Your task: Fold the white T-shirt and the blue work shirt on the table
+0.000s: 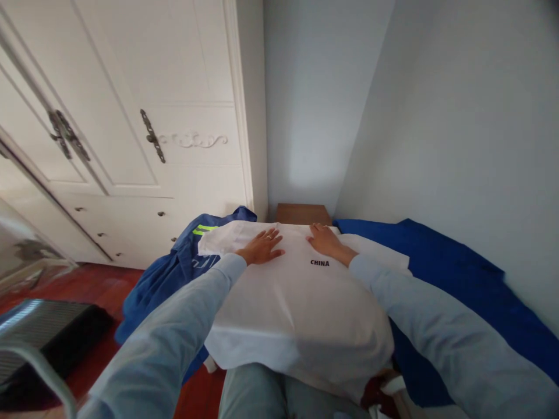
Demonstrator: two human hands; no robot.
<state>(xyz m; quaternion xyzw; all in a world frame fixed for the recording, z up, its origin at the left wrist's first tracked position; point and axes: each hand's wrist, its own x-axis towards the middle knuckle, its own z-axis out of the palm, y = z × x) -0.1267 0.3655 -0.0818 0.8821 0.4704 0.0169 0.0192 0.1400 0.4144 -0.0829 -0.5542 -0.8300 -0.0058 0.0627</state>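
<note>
Left hand [261, 247] and right hand [326, 240] flattened, empty, palms down on lightly creased, perhaps cotton, white shirt [301, 302].

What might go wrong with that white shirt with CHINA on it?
The near end of the white T-shirt droops beside the trousers, so it might slip toward the red floor. One short sleeve overlaps the blue garment with yellow-green stripes, so a tug could shift both. And pressing with the left hand and right hand might crease the cloth.
</note>
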